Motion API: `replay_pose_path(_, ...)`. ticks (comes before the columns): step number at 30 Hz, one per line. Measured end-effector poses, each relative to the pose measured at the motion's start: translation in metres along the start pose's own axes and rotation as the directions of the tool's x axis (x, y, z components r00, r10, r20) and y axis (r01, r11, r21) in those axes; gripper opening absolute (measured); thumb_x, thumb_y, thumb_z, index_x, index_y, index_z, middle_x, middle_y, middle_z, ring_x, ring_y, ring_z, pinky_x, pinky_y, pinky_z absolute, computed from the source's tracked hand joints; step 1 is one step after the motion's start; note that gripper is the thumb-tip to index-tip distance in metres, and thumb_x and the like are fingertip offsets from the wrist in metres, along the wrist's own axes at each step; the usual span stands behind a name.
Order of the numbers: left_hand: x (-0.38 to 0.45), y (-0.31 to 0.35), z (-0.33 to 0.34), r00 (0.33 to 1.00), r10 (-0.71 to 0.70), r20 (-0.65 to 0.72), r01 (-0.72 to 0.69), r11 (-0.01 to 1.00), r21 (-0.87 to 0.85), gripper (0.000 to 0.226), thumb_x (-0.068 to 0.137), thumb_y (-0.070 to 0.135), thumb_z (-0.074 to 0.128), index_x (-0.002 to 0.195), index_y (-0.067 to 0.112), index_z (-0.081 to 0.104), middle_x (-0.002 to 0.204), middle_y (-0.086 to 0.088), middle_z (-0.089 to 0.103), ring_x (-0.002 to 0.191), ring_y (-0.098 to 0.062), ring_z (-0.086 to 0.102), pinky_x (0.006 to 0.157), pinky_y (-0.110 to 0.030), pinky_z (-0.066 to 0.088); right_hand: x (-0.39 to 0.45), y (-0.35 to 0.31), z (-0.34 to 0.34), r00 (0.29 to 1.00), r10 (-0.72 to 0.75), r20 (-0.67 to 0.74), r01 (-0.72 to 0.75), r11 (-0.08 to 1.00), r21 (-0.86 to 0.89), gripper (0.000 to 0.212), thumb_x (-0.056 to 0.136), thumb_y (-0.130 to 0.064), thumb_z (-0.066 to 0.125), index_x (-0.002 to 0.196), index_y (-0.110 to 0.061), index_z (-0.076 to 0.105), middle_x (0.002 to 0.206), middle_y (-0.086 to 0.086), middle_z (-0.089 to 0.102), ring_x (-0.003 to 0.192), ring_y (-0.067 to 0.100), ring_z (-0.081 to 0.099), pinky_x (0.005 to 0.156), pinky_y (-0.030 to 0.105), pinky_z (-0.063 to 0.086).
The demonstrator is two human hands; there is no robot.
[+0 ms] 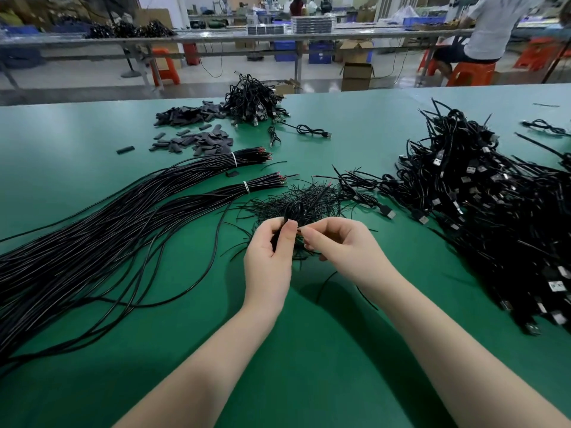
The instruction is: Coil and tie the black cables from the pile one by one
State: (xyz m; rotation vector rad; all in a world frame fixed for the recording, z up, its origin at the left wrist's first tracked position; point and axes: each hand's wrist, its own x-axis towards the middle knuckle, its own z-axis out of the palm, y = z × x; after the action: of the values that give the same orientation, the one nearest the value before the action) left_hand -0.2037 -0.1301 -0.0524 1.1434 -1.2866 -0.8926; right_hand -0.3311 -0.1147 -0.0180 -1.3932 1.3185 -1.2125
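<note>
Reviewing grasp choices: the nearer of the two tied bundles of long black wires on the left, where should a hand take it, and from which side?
Grip the nearer bundle at its white tie, coming from above. There the wires are cinched into one tight round neck; towards the near-left they fan out loose across the green table, so a hand would catch only some.

Green-surfaced worktable point(92, 125) in foreground. Long metal-framed workbench point(216, 37) at twelve o'clock; orange plastic stools point(165, 67) and open cardboard boxes point(357, 74) on glossy grey floor point(92, 84).

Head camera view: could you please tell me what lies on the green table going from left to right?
Long loose black cables → left hand gripping a coiled cable → right hand → big pile of USB cables.
</note>
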Motion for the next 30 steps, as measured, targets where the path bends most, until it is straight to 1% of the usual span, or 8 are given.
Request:
replay_pose_path(3, 0.002, -0.001, -0.001, 1.000, 0.005, -0.017, -0.005, 1.000, 0.008, 0.010, 0.097, 0.034, 0.056, 0.091, 0.027, 0.062, 0.079, 0.027, 0.064, 0.075, 0.008, 0.057, 0.068, -0.007, 0.041, -0.002, 0.002, 0.004, 0.999, 0.036, -0.008, -0.036, 0.998, 0.045, 0.007, 0.086, -0.026, 0.071, 0.085, -0.020, 0.075, 0.082, 0.003, 0.073, 0.074, 0.010, 0.059, 0.071, 0.031, 0.050)
replay_pose_path(7, 0.003, 0.001, -0.001, 1.000, -0.018, 0.009, 0.019, 0.996, -0.088, 0.017, 0.098, 0.035, 0.054, 0.084, 0.025, 0.059, 0.071, 0.018, 0.062, 0.069, 0.000, 0.055, 0.066, -0.014, 0.045, -0.005, 0.002, 0.009, 0.999, 0.045, 0.020, -0.048, 0.984, 0.172, 0.015, 0.076, -0.019, 0.081, 0.088, -0.015, 0.073, 0.082, 0.000, 0.075, 0.074, 0.007, 0.067, 0.068, 0.020, 0.052)
replay_pose_path(13, 0.000, 0.009, 0.004, 0.992, -0.036, 0.118, 0.065, 0.965, -0.253, 0.024, 0.100, 0.037, 0.048, 0.081, 0.023, 0.050, 0.050, 0.015, 0.037, 0.048, -0.003, 0.031, 0.047, -0.019, 0.032, -0.005, -0.001, 0.007, 0.995, 0.076, -0.067, -0.044, 0.924, 0.381, 0.005, 0.076, -0.007, 0.079, 0.079, -0.010, 0.075, 0.074, 0.011, 0.074, 0.063, 0.015, 0.067, 0.062, 0.020, 0.054)
replay_pose_path(17, -0.001, 0.008, 0.008, 0.983, -0.047, 0.177, 0.100, 0.947, -0.305, 0.029, 0.102, 0.040, 0.038, 0.091, 0.021, 0.057, 0.055, 0.018, 0.042, 0.050, 0.001, 0.038, 0.050, -0.014, 0.035, -0.005, -0.003, 0.007, 0.994, 0.003, -0.107, 0.032, 0.943, 0.330, 0.011, 0.081, -0.002, 0.074, 0.078, -0.013, 0.074, 0.066, 0.003, 0.072, 0.059, 0.010, 0.066, 0.060, 0.018, 0.053)
replay_pose_path(20, 0.002, 0.004, 0.006, 0.967, -0.012, 0.255, 0.076, 0.967, -0.244, 0.038, 0.101, 0.036, 0.039, 0.098, 0.003, 0.057, 0.060, 0.013, 0.045, 0.057, -0.004, 0.039, 0.056, -0.016, 0.038, -0.002, 0.000, 0.002, 0.976, -0.086, -0.201, 0.092, 0.996, 0.021, 0.015, 0.080, -0.010, 0.077, 0.075, -0.024, 0.074, 0.069, -0.007, 0.073, 0.064, 0.004, 0.064, 0.066, 0.017, 0.051)
replay_pose_path(22, 0.005, 0.004, 0.002, 0.961, -0.009, 0.278, 0.074, 0.971, -0.226, 0.024, 0.103, 0.023, 0.045, 0.098, 0.010, 0.065, 0.068, 0.011, 0.058, 0.064, -0.004, 0.051, 0.062, -0.015, 0.045, 0.000, 0.001, -0.003, 0.976, -0.110, -0.189, 0.097, 0.992, -0.075, 0.016, 0.080, -0.011, 0.076, 0.074, -0.025, 0.073, 0.068, -0.008, 0.072, 0.064, 0.003, 0.063, 0.066, 0.017, 0.051)
replay_pose_path(26, 0.012, 0.005, -0.008, 0.919, -0.028, 0.392, 0.157, 0.941, -0.301, 0.013, 0.093, 0.014, 0.061, 0.103, 0.018, 0.068, 0.087, 0.001, 0.072, 0.077, -0.012, 0.068, 0.067, -0.019, 0.051, 0.002, -0.005, -0.017, 0.995, -0.078, -0.068, 0.078, 0.997, 0.005, 0.018, 0.082, -0.005, 0.074, 0.072, -0.020, 0.071, 0.060, -0.009, 0.067, 0.056, 0.001, 0.057, 0.061, 0.014, 0.045)
replay_pose_path(30, 0.018, 0.006, -0.016, 0.877, -0.055, 0.477, 0.214, 0.935, -0.284, 0.017, 0.080, 0.013, 0.073, 0.091, 0.026, 0.074, 0.098, -0.007, 0.072, 0.088, -0.027, 0.072, 0.073, -0.029, 0.057, 0.003, -0.005, -0.027, 1.000, -0.010, 0.015, 0.011, 0.999, -0.032, 0.010, 0.080, -0.009, 0.076, 0.073, -0.015, 0.072, 0.061, -0.004, 0.064, 0.060, 0.012, 0.052, 0.062, 0.026, 0.043)
